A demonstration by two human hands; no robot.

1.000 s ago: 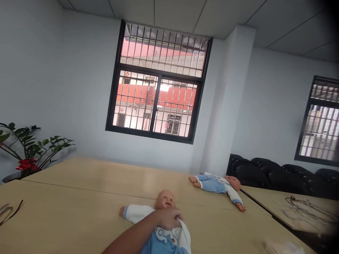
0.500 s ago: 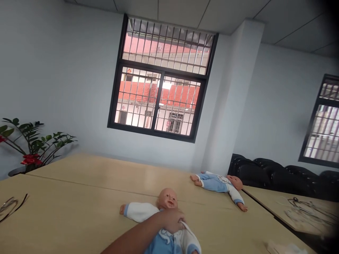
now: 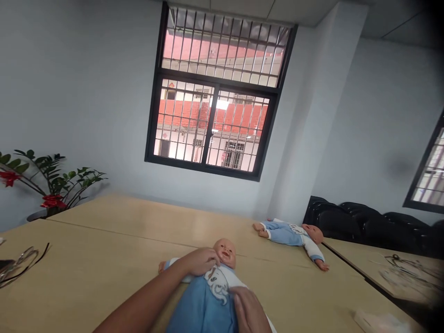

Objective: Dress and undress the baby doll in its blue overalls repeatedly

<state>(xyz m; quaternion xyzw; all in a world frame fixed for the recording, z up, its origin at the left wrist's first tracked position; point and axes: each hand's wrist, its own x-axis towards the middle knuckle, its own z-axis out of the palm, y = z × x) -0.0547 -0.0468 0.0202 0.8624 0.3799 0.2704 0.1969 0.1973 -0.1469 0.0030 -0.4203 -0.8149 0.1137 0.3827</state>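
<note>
A baby doll [image 3: 225, 249] in a blue and white outfit lies face up on the table in front of me, its head pointing away. At its shoulder, near the collar, my left hand [image 3: 203, 261] has its fingers bent against the white cloth. Lower down, on the other side of the doll's belly, my right hand [image 3: 250, 309] presses its fingers together at the edge of the outfit [image 3: 206, 303]. A white cartoon animal on the doll's chest shows between my hands. The doll's lower legs are out of frame.
A second doll [image 3: 284, 232] in similar clothes lies farther back on the wooden table [image 3: 114, 259]. Glasses [image 3: 26, 261] sit at the left, cables [image 3: 404, 268] at the right. A blurred pale object [image 3: 379, 321] is near the front right. Behind are a potted plant [image 3: 52, 185] and black chairs [image 3: 342, 226].
My left hand has moved from the doll's chest to the shoulder on the left. My right hand has come into view at the doll's side. The head view has shifted slightly.
</note>
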